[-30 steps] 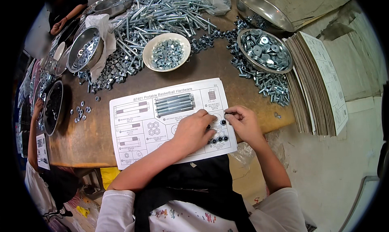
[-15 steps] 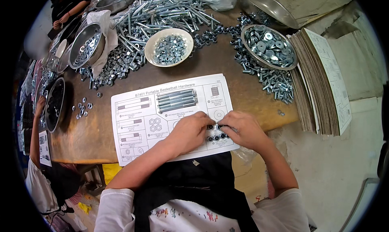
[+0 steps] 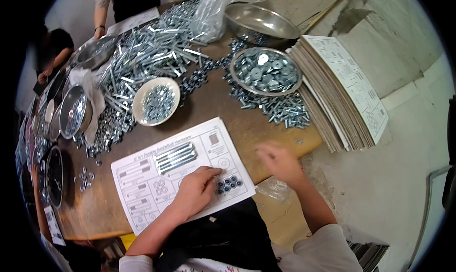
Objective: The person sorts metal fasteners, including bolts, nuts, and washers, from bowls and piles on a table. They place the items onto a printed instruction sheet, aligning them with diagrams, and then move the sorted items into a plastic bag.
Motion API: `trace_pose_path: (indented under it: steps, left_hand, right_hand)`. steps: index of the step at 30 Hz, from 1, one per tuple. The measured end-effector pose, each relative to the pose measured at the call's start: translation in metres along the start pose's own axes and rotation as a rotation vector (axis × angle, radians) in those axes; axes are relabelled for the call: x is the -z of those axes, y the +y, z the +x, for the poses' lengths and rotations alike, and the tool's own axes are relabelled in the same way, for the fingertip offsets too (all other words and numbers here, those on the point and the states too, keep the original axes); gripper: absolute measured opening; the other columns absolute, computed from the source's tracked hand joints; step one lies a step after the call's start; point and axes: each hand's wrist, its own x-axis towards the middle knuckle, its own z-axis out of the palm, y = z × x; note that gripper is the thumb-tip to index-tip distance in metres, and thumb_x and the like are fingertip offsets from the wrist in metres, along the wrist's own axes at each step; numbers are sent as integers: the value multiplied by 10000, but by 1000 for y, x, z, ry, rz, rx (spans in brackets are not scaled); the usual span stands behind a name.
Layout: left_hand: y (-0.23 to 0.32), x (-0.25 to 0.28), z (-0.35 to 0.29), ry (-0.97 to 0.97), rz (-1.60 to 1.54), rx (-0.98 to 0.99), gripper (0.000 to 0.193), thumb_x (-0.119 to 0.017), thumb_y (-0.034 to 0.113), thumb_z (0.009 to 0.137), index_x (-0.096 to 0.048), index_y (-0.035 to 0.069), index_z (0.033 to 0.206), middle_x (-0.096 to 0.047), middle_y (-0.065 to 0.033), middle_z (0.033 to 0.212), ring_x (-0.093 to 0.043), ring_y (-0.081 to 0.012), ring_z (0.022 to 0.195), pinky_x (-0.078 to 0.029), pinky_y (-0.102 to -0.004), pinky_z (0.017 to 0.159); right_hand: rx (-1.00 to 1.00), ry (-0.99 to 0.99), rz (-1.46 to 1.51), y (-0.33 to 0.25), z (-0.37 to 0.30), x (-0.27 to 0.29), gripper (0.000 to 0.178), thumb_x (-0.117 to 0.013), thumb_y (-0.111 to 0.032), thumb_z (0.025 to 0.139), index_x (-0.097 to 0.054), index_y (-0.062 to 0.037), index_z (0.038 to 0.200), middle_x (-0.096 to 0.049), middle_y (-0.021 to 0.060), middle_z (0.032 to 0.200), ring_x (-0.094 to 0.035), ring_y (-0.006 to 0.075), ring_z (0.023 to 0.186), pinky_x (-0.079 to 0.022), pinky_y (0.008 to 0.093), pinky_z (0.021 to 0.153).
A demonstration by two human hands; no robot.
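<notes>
My left hand (image 3: 194,190) lies on the sheet (image 3: 142,187) beside the nuts (image 3: 226,188); my right hand (image 3: 280,162) blurs near the table (image 3: 209,101) edge. I cannot tell either grip. A left-hand slip could scatter nuts.

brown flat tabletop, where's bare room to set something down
Bare: between white printed sheet, round cream bowl and heaped short silver bolts; left of the sheet, below scattered silver rings. Crowded: the far side, under piled long silver bolts.

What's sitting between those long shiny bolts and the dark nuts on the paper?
In the head view, the left hand lies between the bolts and the dark nuts, over the printed sheet, which shows between bolts and hand.
</notes>
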Motion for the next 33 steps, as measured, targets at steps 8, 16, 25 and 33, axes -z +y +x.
trace_pose_path:
  steps: [8,16,25,33]
  left_hand:
    - [21,-42,133,11,183,-265,278,-572,154,916,-677,14,1131,-636,-202,984,-630,-381,929,-502,-446,808]
    - [44,-109,217,113,339,-164,225,-698,281,856,-706,57,870,-710,-162,829,-694,-373,814,-553,-475,742]
    - [18,-62,198,27,59,-221,217,-735,211,845,-716,36,971,-720,-130,826,-700,-270,761,-548,-369,710]
    - [-24,38,92,163,265,-257,207,-769,69,752,-737,66,957,-683,-81,831,-651,-240,794,-514,-386,809]
  right_hand:
    - [-229,459,-353,99,19,42,258,-737,-212,832,-674,-69,1038,-702,117,929,-689,314,813,-531,418,719]
    - [-180,480,-561,109,25,23,286,-782,-272,796,-630,-76,937,-689,133,891,-681,365,775,-530,484,674]
    - [-334,583,28,100,17,29,222,-750,-165,835,-691,-30,1001,-741,154,883,-725,257,739,-563,354,692]
    - [218,76,112,-8,55,-15,174,-665,-64,849,-716,-42,1013,-698,128,970,-687,291,835,-545,377,734]
